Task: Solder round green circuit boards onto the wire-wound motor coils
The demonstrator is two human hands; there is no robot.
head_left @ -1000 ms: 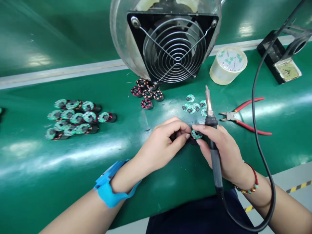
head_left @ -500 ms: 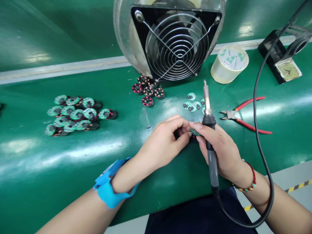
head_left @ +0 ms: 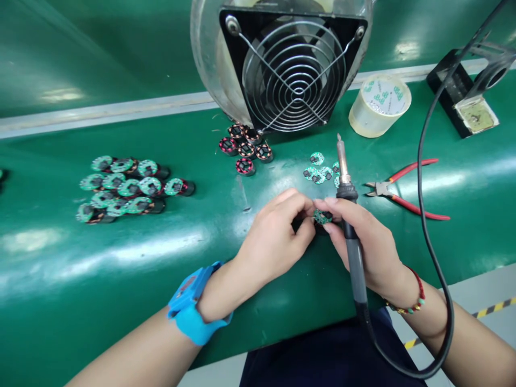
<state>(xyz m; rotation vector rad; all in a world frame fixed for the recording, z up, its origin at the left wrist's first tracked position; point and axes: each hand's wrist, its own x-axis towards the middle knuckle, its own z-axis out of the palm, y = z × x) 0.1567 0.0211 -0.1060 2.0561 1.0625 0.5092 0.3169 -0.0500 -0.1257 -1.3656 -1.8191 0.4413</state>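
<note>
A small round green circuit board (head_left: 323,216) sits between my two hands, over a dark part that is mostly hidden. My left hand (head_left: 278,234) is closed, thumb and fingers at the board's left edge. My right hand (head_left: 365,236) is closed too, with thumb and forefinger at the board's right edge. Lodged in that same hand is a soldering iron (head_left: 353,258), its tip pointing up and away from the board. Just beyond my fingers lie several loose round circuit boards (head_left: 318,174).
Left on the green bench stand several copper-wound coils topped with boards (head_left: 129,188). Bare coils (head_left: 245,150) cluster before a fan (head_left: 297,80). A tape roll (head_left: 379,107), red-handled cutters (head_left: 382,188) and an iron stand (head_left: 463,97) are at right. The iron's cord (head_left: 423,209) loops over my right forearm.
The board between my fingers shows more of its face now, including a black component. My left hand and wrist have shifted slightly right. The soldering iron has moved only a little.
</note>
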